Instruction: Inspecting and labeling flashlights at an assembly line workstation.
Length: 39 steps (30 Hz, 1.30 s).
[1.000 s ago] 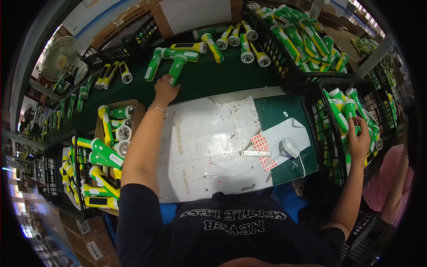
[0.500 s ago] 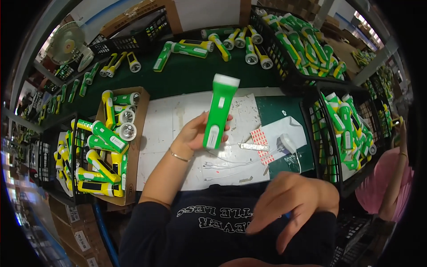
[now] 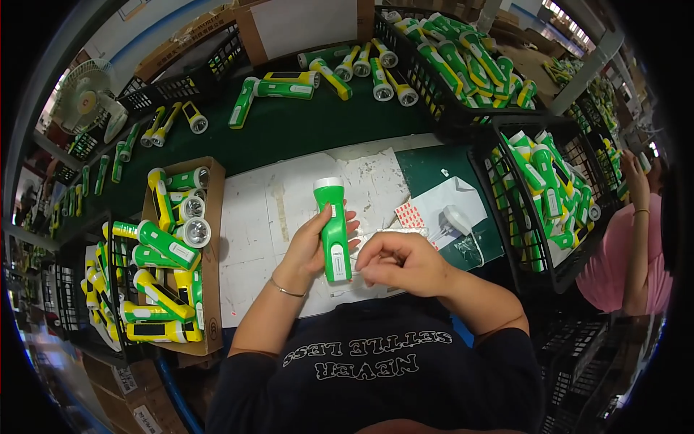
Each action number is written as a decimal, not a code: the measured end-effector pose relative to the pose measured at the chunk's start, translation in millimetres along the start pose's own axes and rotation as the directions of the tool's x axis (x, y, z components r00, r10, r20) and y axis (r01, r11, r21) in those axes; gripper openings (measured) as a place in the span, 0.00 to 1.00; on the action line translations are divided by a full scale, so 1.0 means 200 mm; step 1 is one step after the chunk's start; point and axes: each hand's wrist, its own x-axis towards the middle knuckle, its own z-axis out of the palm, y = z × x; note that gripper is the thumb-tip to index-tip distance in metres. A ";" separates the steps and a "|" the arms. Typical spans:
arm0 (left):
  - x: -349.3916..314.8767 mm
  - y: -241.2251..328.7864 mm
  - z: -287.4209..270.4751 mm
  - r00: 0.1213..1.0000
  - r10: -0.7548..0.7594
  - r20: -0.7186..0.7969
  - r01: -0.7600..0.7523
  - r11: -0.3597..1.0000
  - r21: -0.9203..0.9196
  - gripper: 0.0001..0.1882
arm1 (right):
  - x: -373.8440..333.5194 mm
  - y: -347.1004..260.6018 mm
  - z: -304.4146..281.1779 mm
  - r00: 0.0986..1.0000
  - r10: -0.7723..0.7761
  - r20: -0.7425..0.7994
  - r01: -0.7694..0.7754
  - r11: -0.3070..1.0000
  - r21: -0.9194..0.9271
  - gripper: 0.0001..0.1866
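Note:
Over the white work sheet, my left hand (image 3: pixel 311 247) is closed around a green flashlight (image 3: pixel 333 235). It stands nearly upright in the picture, white head at the far end and a light grey switch panel near its lower end. Close to that lower end, on the right, is my right hand (image 3: pixel 408 264). Its thumb and forefinger are curled together at the flashlight's edge; whatever is between the fingertips is too small to make out. White cables lie on the sheet, partly covered by my right hand, and a white charger plug (image 3: pixel 457 219) lies to the right.
At the left, a cardboard box (image 3: pixel 213 289) holds several green and yellow flashlights. Black crates of flashlights stand at the right (image 3: pixel 538 267) and far right (image 3: pixel 434 108). More flashlights (image 3: pixel 275 88) lie on the green table behind. A person in pink (image 3: pixel 627 264) is at the right.
My right hand has come up from in front of my chest to the flashlight's lower end, its fingers closing. The flashlight has been lowered toward me. The whole view has shifted slightly.

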 end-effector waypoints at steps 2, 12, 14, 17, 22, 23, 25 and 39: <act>-0.01 -0.01 0.00 1.000 0.004 -0.030 -0.003 1.000 0.002 0.24 | -0.01 0.08 -0.06 0.999 0.004 -0.054 -0.004 1.000 0.002 0.07; -0.05 0.02 0.09 0.988 0.089 -0.126 -0.080 0.994 0.080 0.20 | -0.02 0.25 -0.14 0.986 0.026 -0.165 -0.038 0.997 -0.066 0.09; -0.06 0.01 0.09 0.991 0.086 -0.106 -0.079 0.994 0.072 0.20 | -0.02 0.26 -0.13 0.983 0.045 -0.180 -0.058 0.996 -0.067 0.09; -0.07 -0.01 0.08 0.994 0.077 -0.079 -0.074 0.996 0.042 0.20 | -0.02 0.30 -0.14 0.977 0.067 -0.201 -0.094 0.987 -0.131 0.10; -0.06 -0.02 0.10 0.987 0.132 -0.096 -0.131 0.991 0.017 0.18 | 0.00 0.30 -0.14 0.962 -0.042 -0.268 -0.118 0.825 -0.552 0.12; -0.06 -0.01 0.10 0.990 0.113 -0.083 -0.109 0.993 0.053 0.17 | 0.01 0.29 -0.14 0.951 -0.197 -0.239 -0.034 0.700 -0.714 0.12; -0.08 0.00 0.15 0.978 0.185 -0.098 -0.171 0.976 0.136 0.15 | 0.04 0.28 -0.11 0.899 -0.422 -0.113 0.082 0.418 -0.905 0.09; -0.10 0.06 0.09 0.950 0.297 -0.096 -0.243 0.897 0.368 0.33 | -0.04 0.36 0.01 0.809 -0.316 0.496 0.539 0.059 -0.841 0.12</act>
